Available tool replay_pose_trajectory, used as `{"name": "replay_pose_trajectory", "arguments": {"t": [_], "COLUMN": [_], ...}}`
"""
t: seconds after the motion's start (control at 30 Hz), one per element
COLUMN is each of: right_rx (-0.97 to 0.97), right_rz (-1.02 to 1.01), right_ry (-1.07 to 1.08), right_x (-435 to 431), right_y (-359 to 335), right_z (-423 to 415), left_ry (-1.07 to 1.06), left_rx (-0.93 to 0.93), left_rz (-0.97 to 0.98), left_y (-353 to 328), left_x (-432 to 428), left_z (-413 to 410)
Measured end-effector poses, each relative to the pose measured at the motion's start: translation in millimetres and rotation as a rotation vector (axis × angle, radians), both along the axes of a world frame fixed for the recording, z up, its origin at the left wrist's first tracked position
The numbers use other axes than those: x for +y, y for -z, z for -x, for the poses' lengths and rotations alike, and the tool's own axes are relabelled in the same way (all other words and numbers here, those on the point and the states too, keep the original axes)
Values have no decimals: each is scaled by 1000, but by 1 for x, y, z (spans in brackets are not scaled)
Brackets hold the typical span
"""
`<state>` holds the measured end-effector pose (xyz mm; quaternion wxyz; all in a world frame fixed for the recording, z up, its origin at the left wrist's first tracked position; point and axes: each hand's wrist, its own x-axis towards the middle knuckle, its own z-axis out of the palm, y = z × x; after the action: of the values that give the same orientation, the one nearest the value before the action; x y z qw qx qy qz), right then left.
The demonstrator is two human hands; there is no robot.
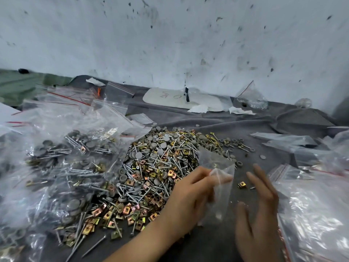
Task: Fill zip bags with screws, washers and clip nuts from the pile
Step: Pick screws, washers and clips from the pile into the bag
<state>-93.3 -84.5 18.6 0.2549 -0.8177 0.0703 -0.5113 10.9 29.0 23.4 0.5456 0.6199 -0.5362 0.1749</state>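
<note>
Left hand (pixel 190 193) fingers pinch empty zip bag (pixel 219 178); right hand (pixel 258 208) fingers spread, empty. Next: open bag mouth, load from pile (pixel 151 167) beside left fingers.

This looks like a rough workshop or small packing room. A scuffed, stained white wall (pixel 188 44) rises well beyond the left hand (pixel 190 193) pinching a clear zip bag (pixel 219 178). A crumpled grey cloth (pixel 236 125) serves as the work surface under the grip. Just left of the grip sprawls a loose pile of screws, washers and clip nuts (pixel 149 167), and farther left lie filled bags (pixel 62 167). To the right of the grip sits a stack of empty bags (pixel 311 205).
</note>
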Motion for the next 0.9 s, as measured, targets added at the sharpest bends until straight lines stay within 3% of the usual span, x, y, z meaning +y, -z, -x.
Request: {"name": "replay_pose_trajectory", "arguments": {"t": [0.1, 0.2, 0.3, 0.4, 0.57, 0.7, 0.77, 0.9], "right_rx": [46, -40, -34, 3, -136, -182, -128, 80], "right_rz": [-501, -929, -1047, -966, -674, -457, -282, 125], "right_ry": [-72, -264, -361, -262, 182, 366, 387, 223], "right_x": [-7, -10, -17, -19, -23, -25, -24, -14], "right_y": [4, 5, 2, 6, 10, 12, 11, 7], "right_z": [-2, 0, 4, 0, -3, -1, 2, 1], "left_ry": [56, 65, 109, 55, -121, 36, 119, 249], "left_rx": [-12, -16, 34, 106, 450, 687, 700, 752], "left_rz": [16, 22, -33, -89, -125, -307, -363, -365], "left_y": [4, 8, 6, 6, 0, -6, -7, -11], "left_x": [1, 1, -4, -2, 3, 4, 6, 8], "left_z": [1, 0, 4, 2, -8, -10, -9, -7]}}
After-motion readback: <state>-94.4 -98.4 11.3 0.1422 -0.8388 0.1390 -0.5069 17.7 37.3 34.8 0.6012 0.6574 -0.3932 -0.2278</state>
